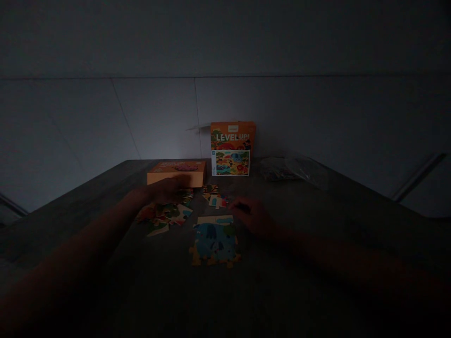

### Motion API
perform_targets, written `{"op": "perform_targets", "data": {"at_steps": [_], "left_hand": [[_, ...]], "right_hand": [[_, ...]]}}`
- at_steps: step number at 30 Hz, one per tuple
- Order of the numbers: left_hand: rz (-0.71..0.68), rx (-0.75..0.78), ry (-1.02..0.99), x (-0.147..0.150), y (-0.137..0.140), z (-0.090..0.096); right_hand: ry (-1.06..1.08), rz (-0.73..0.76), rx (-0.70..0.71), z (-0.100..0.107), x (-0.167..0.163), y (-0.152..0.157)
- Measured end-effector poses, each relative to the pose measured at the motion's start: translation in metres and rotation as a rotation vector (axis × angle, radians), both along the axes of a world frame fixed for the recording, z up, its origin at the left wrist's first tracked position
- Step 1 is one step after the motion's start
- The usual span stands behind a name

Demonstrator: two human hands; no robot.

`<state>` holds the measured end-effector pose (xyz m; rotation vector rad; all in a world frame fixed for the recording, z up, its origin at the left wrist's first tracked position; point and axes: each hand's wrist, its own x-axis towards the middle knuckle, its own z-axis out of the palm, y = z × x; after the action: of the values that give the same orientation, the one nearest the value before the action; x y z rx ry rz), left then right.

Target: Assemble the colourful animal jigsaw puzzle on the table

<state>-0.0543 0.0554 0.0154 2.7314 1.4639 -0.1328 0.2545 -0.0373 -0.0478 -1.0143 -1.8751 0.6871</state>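
Note:
The scene is very dark. My left hand reaches over a loose pile of puzzle pieces, in front of an orange box; its fingers are blurred, and whether they hold a piece is unclear. My right hand is low over the table, fingers loosely curved with a gap between thumb and index finger. Just left of its fingertips lie a few puzzle pieces, one with blue and red on it. Nearer to me lies a joined puzzle section showing blue elephants, with pale pieces along its far edge.
The orange box lies flat at the back left. Behind the pieces, an upright puzzle box reading "LEVEL UP!" has a picture card leaning on it. A clear plastic bag rests at the back right, near the white wall.

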Motion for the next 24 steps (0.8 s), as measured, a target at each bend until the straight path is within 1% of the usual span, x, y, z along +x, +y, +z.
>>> {"op": "perform_targets", "data": {"at_steps": [4, 7, 10, 12, 13, 15, 18, 19, 21, 22, 24], "left_hand": [[0.020, -0.047, -0.006, -0.006, 0.002, 0.001], [0.022, -0.061, -0.050, -0.010, 0.005, 0.005], [0.008, 0.005, -0.136, -0.004, -0.001, 0.016], [-0.021, 0.085, -0.208, 0.009, -0.012, 0.026], [-0.053, 0.115, -0.243, 0.018, -0.020, 0.031], [-0.240, 0.175, -0.357, 0.041, -0.041, 0.037], [-0.489, 0.205, -0.372, 0.076, -0.070, 0.033], [-0.541, 0.223, -0.351, 0.085, -0.077, 0.029], [-0.581, 0.249, -0.258, 0.095, -0.082, 0.021], [-0.567, 0.244, -0.208, 0.096, -0.081, 0.018], [-0.468, 0.201, -0.127, 0.088, -0.070, 0.015]], "right_hand": [[0.000, 0.010, 0.014, -0.002, 0.001, 0.001], [0.000, 0.012, 0.015, -0.002, 0.001, 0.000], [0.020, 0.013, -0.001, -0.001, 0.000, -0.001], [0.035, 0.014, -0.012, 0.002, -0.001, -0.003], [0.039, 0.011, -0.019, 0.003, -0.001, -0.003], [0.045, 0.012, -0.035, 0.006, -0.002, -0.004], [0.034, 0.030, -0.050, 0.006, -0.003, -0.003], [0.017, 0.025, -0.050, 0.006, -0.003, -0.003], [-0.029, 0.012, -0.048, 0.004, -0.003, -0.002], [-0.043, 0.009, -0.043, 0.003, -0.003, -0.001], [-0.047, 0.014, -0.034, 0.002, -0.002, 0.000]]}}
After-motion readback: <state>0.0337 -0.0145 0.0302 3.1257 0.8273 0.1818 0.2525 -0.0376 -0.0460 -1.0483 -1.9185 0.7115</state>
